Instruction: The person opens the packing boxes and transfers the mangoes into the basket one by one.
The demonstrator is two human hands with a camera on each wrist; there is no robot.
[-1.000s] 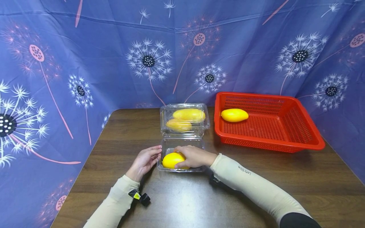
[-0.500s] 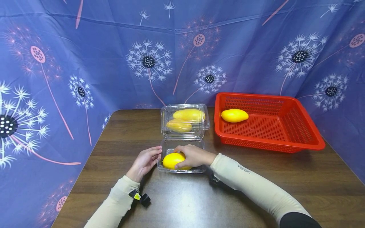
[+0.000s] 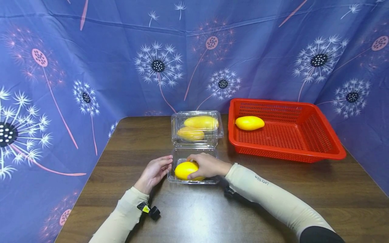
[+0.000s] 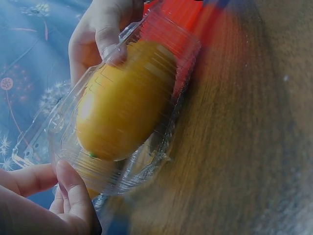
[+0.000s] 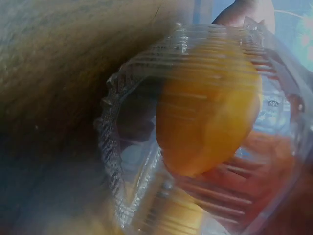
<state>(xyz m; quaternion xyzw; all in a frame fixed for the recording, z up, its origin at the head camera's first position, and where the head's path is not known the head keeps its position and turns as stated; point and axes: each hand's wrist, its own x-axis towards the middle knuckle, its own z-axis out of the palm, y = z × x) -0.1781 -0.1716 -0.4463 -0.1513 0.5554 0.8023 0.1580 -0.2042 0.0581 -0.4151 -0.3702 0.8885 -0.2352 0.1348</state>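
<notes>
Right hand (image 3: 208, 165) has hold of a mango (image 3: 184, 170) inside the near clear box (image 3: 194, 182), at its front wall. Grip bent round the fruit from above: thumb on the near side, fingers over the far side, opened only as wide as the mango. Palm-down hold probably because the walls leave little room from the sides. Mango lies on its side, long way roughly along the front wall; likely set that way to suit the box's length. Can't tell if its weight is on the box floor or in the hand.

Left hand (image 3: 155, 172) touches the box's left wall from outside, fingers extended, grip loose, no fruit in it. Seems to steady the box, which looks light enough to slide.

Lid (image 3: 194, 144) stands up at the box's back edge, presumably folded away so the top is free to reach into. Through it show two mangoes (image 3: 201, 122), apparently in another clear box (image 3: 221, 130) behind.

Red basket (image 3: 285, 157) sits to the right on the counter (image 3: 136, 135), likely within the right arm's reach. Basket mango (image 3: 250, 123) lies by its left wall. Patterned cloth (image 3: 115, 67) hangs behind.
</notes>
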